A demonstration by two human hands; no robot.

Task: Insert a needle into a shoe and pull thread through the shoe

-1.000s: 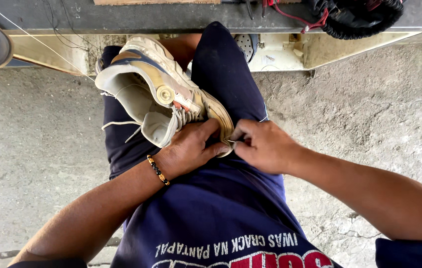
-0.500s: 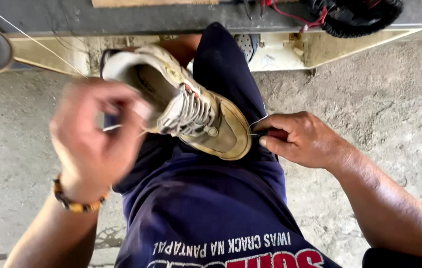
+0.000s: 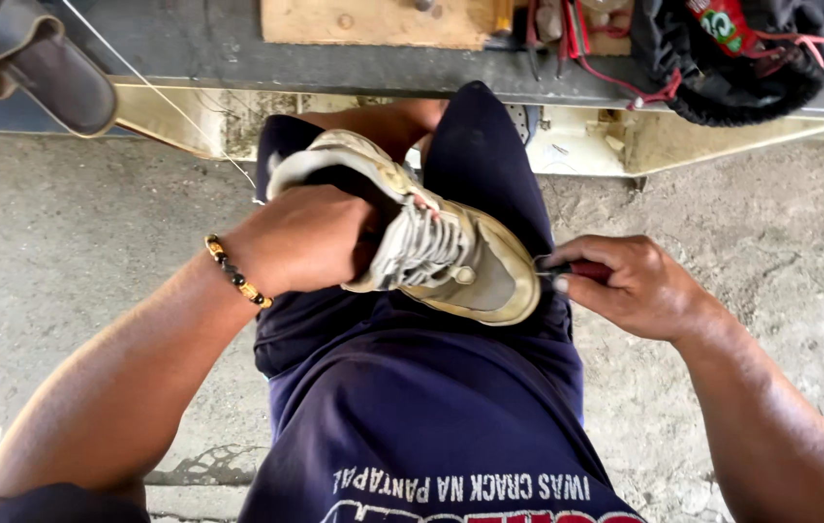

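Worn white sneaker [image 3: 431, 247] lies across the person's lap, toe toward their right. Left hand [image 3: 300, 237] is clamped over its heel and collar. Right hand [image 3: 630, 286] is pinched closed on a small red-handled tool [image 3: 576, 269], its tip touching the toe edge. Thin thread [image 3: 170, 102] runs up-left toward the workbench [image 3: 189, 48].

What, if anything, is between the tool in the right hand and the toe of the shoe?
Nothing visible. The right hand holds a red-handled tool whose tip meets the toe edge of the shoe. The left hand grips the shoe at the heel end, away from the tool.
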